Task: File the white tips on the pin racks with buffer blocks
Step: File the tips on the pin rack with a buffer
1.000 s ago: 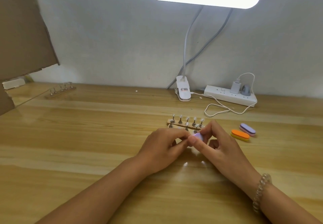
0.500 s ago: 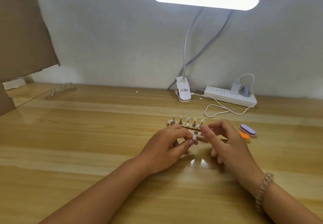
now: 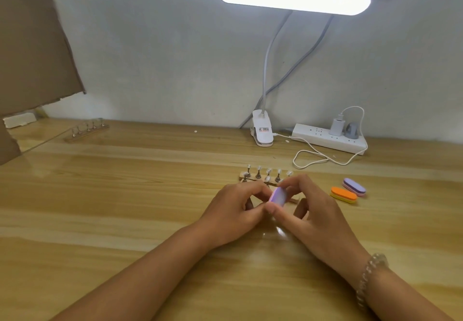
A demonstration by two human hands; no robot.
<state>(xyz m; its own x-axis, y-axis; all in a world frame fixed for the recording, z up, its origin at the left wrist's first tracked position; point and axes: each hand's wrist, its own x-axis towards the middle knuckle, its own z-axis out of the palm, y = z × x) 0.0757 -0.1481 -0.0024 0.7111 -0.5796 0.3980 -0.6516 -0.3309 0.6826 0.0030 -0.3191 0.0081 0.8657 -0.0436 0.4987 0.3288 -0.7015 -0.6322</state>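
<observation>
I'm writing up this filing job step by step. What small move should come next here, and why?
Probably a short stroke of the lilac buffer block across whatever the left hand steadies. The right hand pinches the block on edge right against the left fingertips, just in front of the pin rack; the tip itself is hidden.

The left hand (image 3: 233, 211), right hand (image 3: 315, 210) and buffer block (image 3: 278, 195) hid most of the nearer pin rack (image 3: 268, 180) and whatever the left one pinched.
</observation>
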